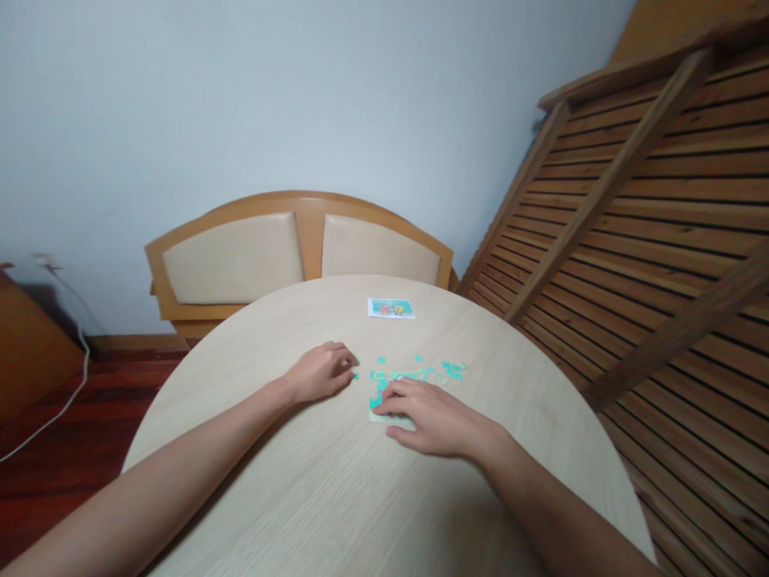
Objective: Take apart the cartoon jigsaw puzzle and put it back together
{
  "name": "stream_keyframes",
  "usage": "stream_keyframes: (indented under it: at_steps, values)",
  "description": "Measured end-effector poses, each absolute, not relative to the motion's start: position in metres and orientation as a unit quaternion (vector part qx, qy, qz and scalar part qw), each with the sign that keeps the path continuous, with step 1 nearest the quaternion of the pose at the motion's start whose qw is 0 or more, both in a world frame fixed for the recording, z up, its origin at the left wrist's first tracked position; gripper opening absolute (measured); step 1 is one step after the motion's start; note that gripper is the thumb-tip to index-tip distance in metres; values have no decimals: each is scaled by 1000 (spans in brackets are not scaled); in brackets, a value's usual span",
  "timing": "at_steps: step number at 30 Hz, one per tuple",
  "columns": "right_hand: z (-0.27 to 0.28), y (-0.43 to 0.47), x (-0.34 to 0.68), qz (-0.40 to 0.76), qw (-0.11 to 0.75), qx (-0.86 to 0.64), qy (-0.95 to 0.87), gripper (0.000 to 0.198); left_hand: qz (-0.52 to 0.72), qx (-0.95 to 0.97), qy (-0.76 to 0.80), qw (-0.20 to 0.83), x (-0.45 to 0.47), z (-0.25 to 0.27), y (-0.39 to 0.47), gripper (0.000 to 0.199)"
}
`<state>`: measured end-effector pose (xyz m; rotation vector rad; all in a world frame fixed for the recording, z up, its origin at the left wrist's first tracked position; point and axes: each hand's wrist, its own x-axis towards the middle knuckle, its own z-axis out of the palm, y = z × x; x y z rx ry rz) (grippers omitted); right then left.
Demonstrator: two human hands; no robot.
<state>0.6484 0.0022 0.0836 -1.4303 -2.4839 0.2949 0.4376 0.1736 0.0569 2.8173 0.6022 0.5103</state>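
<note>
A partly assembled teal jigsaw puzzle [376, 401] lies flat on the round table, much of it under my right hand. My right hand [429, 415] rests over it palm down, fingers stretched out across the pieces and the thumb apart, near the puzzle's lower edge. To the left, my left hand [323, 372] lies on the tabletop with its fingers bent and a gap between thumb and forefinger. Small teal pieces show right at its fingertips; whether it touches them I cannot tell. Several loose puzzle pieces [452, 370] are scattered beyond and to the right of my right hand.
Farther back on the round wooden table [288, 481] lies a picture card [391, 308] with colourful cartoon figures. Behind the table stands a padded headboard [234, 258] against the wall. A slatted wooden frame [649, 216] leans at the right. A white cable [84, 353] hangs at the left.
</note>
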Motion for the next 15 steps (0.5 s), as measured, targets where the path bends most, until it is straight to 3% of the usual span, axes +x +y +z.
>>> stream_keyframes:
  at_steps: [10, 15]
  values:
    - [75, 8, 649, 106, 149, -484, -856, 27, 133, 962, 198, 135, 438, 61, 171, 16]
    - [71, 11, 644, 93, 157, -502, -845, 27, 122, 947, 214, 204, 438, 59, 175, 14]
